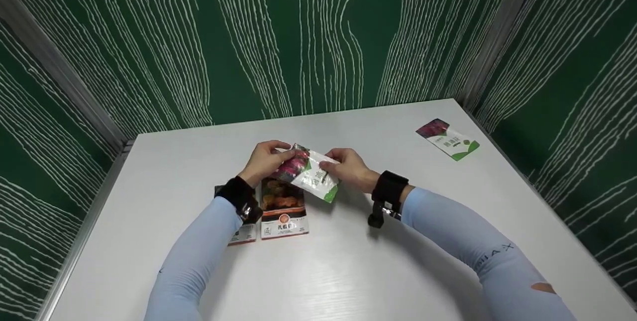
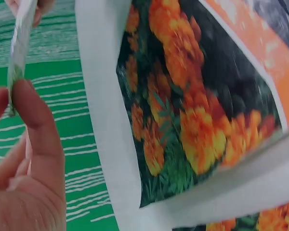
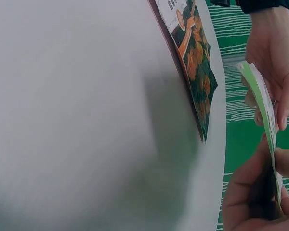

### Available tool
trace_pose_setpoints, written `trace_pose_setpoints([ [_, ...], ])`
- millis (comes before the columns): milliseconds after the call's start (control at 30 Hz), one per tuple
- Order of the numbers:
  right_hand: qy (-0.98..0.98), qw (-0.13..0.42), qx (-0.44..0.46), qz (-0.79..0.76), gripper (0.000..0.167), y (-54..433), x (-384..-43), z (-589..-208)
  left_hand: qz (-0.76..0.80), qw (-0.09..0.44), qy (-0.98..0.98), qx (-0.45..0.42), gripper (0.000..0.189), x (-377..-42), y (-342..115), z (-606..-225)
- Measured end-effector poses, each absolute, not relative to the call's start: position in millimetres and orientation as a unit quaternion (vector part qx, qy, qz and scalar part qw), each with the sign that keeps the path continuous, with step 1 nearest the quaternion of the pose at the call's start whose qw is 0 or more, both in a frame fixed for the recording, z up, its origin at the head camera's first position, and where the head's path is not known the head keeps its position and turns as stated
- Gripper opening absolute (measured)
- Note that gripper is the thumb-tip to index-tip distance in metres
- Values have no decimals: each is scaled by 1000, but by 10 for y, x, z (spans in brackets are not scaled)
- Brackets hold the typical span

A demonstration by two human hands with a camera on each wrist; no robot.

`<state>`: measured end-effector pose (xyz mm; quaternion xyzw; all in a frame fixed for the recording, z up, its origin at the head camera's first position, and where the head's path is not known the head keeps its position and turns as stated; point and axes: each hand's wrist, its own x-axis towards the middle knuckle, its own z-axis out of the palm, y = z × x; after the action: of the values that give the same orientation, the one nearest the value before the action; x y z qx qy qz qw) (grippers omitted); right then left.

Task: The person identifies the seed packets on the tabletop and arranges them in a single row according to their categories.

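Observation:
Both hands hold a flower seed packet above the table, its white, green and magenta printed face turned up. My left hand pinches its picture end between thumb and fingers. At the opposite end my right hand pinches the edge, thumb on top. The right wrist view shows the packet almost edge-on, slightly bent. Under and just in front of my left hand lies an orange-flower seed packet. Beside it is a second such packet, mostly covered by the left wrist.
Another magenta-flower packet lies flat near the table's far right corner. The white table meets green walls with pale wavy lines at its back and sides. Each wrist wears a black strap with a small camera.

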<state>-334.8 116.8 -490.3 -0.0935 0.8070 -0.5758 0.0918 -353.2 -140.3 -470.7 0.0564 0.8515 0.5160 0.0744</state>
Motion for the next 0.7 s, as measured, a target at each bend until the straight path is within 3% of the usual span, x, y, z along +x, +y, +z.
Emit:
trace_pose_setpoints([
  [367,774,46,-14,-632,18,1235,-3353,-4936,640,168,750,-17,53,-3477,-1184,-4712],
  [700,759,23,13,-651,19,1318,-3347,-4975,688,207,696,-13,26,-3420,-1076,-4778],
])
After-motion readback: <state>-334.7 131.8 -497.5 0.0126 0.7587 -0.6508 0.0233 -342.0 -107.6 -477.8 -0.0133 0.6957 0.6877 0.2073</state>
